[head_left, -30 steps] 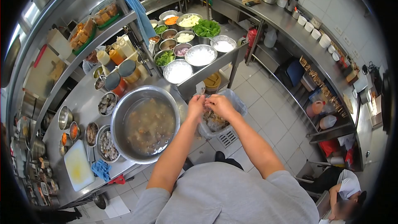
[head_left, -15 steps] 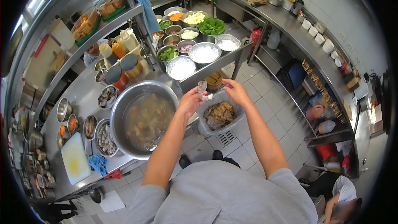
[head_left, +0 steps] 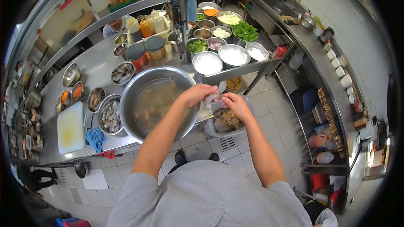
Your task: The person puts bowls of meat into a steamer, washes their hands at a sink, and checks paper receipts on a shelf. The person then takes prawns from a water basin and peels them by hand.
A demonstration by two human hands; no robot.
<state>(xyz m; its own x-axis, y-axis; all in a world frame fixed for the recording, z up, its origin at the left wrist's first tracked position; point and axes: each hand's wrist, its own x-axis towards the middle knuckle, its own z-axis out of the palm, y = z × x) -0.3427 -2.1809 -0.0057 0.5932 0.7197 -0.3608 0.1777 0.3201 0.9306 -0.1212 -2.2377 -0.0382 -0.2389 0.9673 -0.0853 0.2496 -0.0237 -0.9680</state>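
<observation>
Has a shrimp (head_left: 211,97) clamped in the left grip (head_left: 197,95), thumb and fingers closed round the body; pinches its right end in the right grip (head_left: 236,105), fingertips together. Cannot tell exact finger contact, too small. Holds shrimp in mid-air, in view just right of the big steel basin (head_left: 125,113) and at the upper left of the plastic-lined bin (head_left: 229,134), touching neither as far as visible. Shows murky water in basin, brownish scraps in bin. Continues left with steel surface (head_left: 93,75): bowl of pale shrimp (head_left: 110,133) right against or very near basin, cannot tell which; then blue cloth (head_left: 96,138) and white cutting board (head_left: 70,130) near front edge. Includes smaller bowls and lidded jars (head_left: 155,47) toward the back, overhead shelf (head_left: 155,4) above. Carries on past basin with ingredient bowls, white powder (head_left: 207,62) in the nearest, leafy greens (head_left: 245,31) farther back. Has long metal counter (head_left: 320,54) along right wall, well apart from both hands. Crowds tight at basin: rim hides part of surface's front edge in view, with the surface's corner just beside bin. Leaves bare metal between basin side and small bowls at left. Opens onto tiled floor (head_left: 269,120) between bin and right-hand counter, with floor drain (head_left: 227,143) just below bin in view.
</observation>
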